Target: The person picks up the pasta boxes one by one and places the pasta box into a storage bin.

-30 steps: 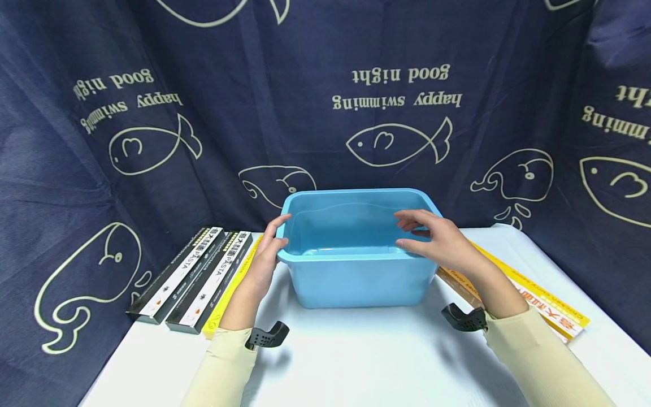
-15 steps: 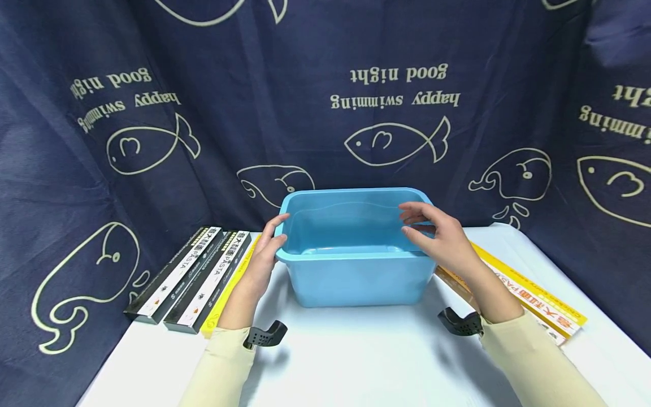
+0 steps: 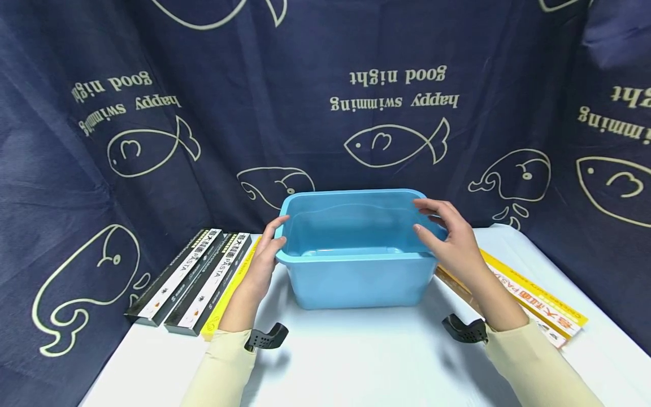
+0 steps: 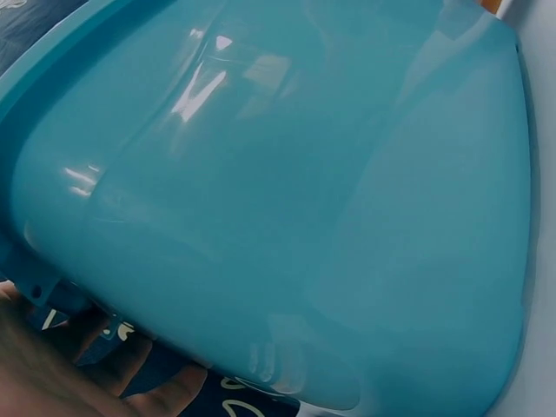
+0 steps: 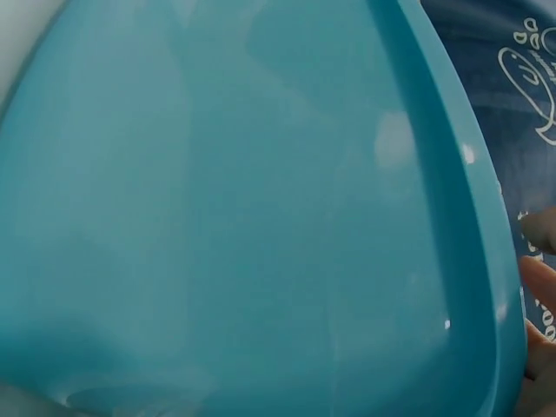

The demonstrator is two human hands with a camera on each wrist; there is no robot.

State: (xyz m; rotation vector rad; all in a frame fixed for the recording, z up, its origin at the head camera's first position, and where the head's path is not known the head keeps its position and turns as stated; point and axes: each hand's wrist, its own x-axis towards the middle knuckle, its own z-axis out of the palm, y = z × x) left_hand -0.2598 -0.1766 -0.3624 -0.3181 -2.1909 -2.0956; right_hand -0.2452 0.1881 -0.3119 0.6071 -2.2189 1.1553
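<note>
- Head view, centre of the frame: a light blue tub (image 3: 356, 285) stands upright on a white table (image 3: 346, 362), its open top facing up, before a dark blue cloth (image 3: 305, 85) printed with pale fish, whales and lettering (the words appear upside down)
- Head view, just left of centre: the left hand (image 3: 261, 264) grips the tub's left rim, thumb and forefinger bent over its edge
- Head view, right of centre: the right hand (image 3: 455, 246) is by the tub's right rim, thumb and fingers apart in a loose curve, holding nothing; whether it touches the rim cannot be told
- Head view, lower left: two black-and-white pasta boxes (image 3: 211, 285) lie side by side, a yellow box (image 3: 235, 291) next to them
- Head view, lower right: a yellow-and-white box (image 3: 534, 294) lies slanted, with a brown box (image 3: 455, 284) partly hidden near it
- Left wrist view: the tub's wall fills most of the frame, with the left hand's fingers at lower left
- Right wrist view: the tub's rim runs down the right side, the right hand's fingers showing beyond it at the right edge
</note>
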